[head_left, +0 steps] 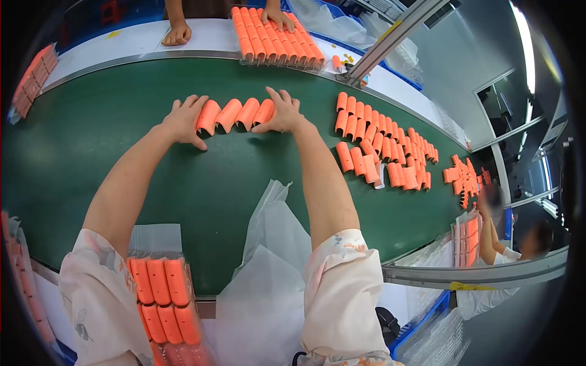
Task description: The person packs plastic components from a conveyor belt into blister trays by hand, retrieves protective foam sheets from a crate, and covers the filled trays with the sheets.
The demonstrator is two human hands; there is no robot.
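Note:
A short row of several orange curved shell pieces (228, 116) lies side by side on the green work surface (244, 161). My left hand (187, 122) grips the left end of the row, fingers above and thumb below. At the right end, my right hand (281, 112) pinches the last piece between thumb and fingers. Below my left forearm, a clear tray filled with orange pieces (163, 283) sits at the near edge. A translucent plastic sheet (268, 262) lies between my forearms, hanging over that edge.
Loose orange pieces (384, 143) cover the surface to the right, with another pile (464, 177) beyond. Across the table, a person's hand (278, 18) rests on a filled tray (268, 39). A metal post (397, 39) stands at the far edge. Another worker (488, 235) is at right.

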